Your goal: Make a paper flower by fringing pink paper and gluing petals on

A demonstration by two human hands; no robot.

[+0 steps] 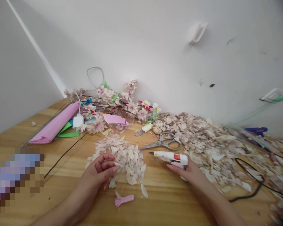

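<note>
My right hand (187, 171) is wrapped round a white hot glue gun (166, 156) with an orange label; its nozzle points left. Between the thumb and fingers of my left hand (102, 171) is a pale petal (117, 164). That hand is closed, just at the left side of a loose pile of pale petals (129, 157). Nearer to me, on the wooden table (153, 207), lies a small pink rolled paper piece (124, 200) with a frilled end. Grey scissors (163, 142) lie beyond the glue gun.
Branches with handmade blossoms (132, 108) lie along the wall. A pink paper roll (56, 124) and a white charger (78, 121) are at left. A large petal heap (198, 135) covers the right side, near a black cable (250, 169) and a blue glue gun (257, 130).
</note>
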